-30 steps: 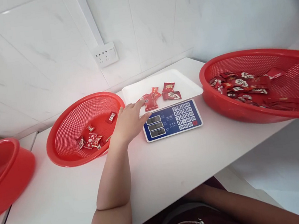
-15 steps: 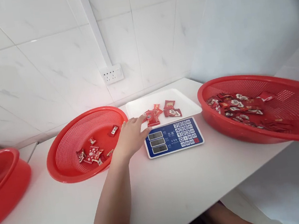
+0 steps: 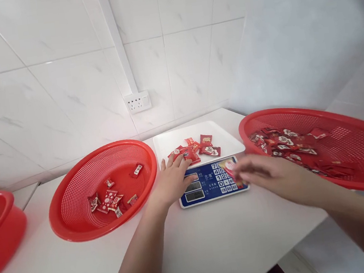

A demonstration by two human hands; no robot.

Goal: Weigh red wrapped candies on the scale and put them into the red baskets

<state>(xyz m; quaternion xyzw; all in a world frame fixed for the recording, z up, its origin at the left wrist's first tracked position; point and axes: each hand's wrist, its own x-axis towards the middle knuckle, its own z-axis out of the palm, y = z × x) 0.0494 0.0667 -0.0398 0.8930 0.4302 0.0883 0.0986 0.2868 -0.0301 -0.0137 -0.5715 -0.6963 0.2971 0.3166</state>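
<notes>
My left hand [image 3: 173, 179] lies with fingers spread at the left front of the scale's white tray [image 3: 225, 137]. Its fingertips reach the nearest of several red wrapped candies [image 3: 190, 155] there; whether they press on them I cannot tell. Above the blue keypad of the digital scale [image 3: 209, 175], my right hand [image 3: 263, 172] pinches a red wrapped candy [image 3: 229, 166] with a pale patch, slightly blurred. Part of the keypad is hidden behind that hand and candy.
A red mesh basket [image 3: 63, 228] with several small packets stands on the left. On the right, a larger red basket [image 3: 300, 114] holds many red candies. Another red basket [image 3: 8, 240] is cut off at the far left. A wall socket [image 3: 137, 102] sits behind the white table [image 3: 209, 240].
My right hand has come in from below the table edge, now holding a wrapped candy over the keypad. My left hand has shifted slightly right, fingers more spread. The view has tilted up a little.
</notes>
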